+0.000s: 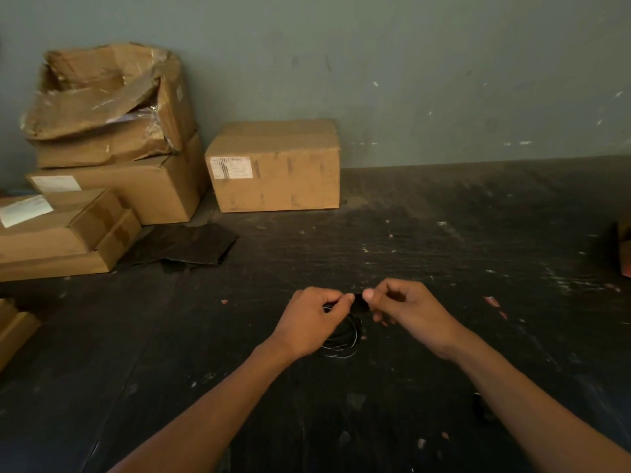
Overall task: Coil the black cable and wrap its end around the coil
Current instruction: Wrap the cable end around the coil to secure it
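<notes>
The black cable (345, 336) hangs as a small coil of thin loops between my hands, just above the dark table (444, 233). My left hand (312, 320) is closed around the top left of the coil, thumb and forefinger pinching it. My right hand (403, 310) pinches a short black piece (360, 303) at the top of the coil, where the two thumbs nearly meet. Whether that piece is the cable's end or a strap, I cannot tell. The upper loops are hidden behind my fingers.
Stacked cardboard boxes (102, 158) stand at the back left against the wall, with one closed box (273, 165) beside them. A flat dark sheet (184, 247) lies in front of the stack. Another box edge (13, 329) shows at the far left.
</notes>
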Demonstrator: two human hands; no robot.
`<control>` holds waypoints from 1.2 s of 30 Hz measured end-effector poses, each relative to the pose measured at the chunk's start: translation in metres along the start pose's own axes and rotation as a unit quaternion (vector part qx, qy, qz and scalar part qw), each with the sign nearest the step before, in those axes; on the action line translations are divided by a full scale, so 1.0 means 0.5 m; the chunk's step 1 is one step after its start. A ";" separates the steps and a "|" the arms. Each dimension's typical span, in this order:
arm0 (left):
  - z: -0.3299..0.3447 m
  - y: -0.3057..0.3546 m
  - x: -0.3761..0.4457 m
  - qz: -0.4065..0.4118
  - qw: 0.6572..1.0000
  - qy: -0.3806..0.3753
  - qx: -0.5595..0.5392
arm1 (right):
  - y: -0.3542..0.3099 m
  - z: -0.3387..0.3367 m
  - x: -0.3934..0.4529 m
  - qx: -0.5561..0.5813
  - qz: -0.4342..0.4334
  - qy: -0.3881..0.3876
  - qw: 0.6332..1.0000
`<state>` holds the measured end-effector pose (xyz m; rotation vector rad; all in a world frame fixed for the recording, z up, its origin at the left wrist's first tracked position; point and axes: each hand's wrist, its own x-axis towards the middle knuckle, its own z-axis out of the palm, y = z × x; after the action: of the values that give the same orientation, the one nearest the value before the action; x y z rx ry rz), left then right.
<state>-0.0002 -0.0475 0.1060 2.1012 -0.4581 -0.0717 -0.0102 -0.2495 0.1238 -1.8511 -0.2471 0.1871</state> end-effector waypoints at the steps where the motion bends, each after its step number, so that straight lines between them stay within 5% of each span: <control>1: 0.002 -0.005 0.001 0.008 1.000 0.002 0.012 | 0.003 0.001 0.002 -0.011 -0.003 -0.001 1.000; 5: 0.006 -0.025 0.003 0.005 0.999 0.052 0.009 | 0.012 0.010 0.007 0.021 0.026 0.038 0.999; 10: 0.012 -0.036 0.019 -0.045 0.968 0.239 -0.061 | 0.014 0.044 0.007 0.151 0.109 0.112 0.976; 14: 0.014 -0.025 0.030 -0.028 0.945 0.311 -0.101 | 0.013 0.085 0.001 0.240 0.223 0.084 0.941; 21: 0.033 -0.009 0.028 0.075 0.954 0.272 -0.105 | -0.012 0.139 0.023 0.343 0.332 0.068 0.876; 28: 0.044 -0.018 0.013 0.092 0.956 0.239 -0.141 | -0.022 0.148 0.037 0.394 0.336 0.166 0.839; 36: 0.049 -0.020 0.013 0.060 0.955 0.225 -0.182 | -0.022 0.144 0.041 0.502 0.280 0.155 0.803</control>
<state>0.0032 -0.0645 0.0850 1.6552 -0.2679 0.3624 -0.0093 -0.1743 0.1134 -0.8041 0.5646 0.3352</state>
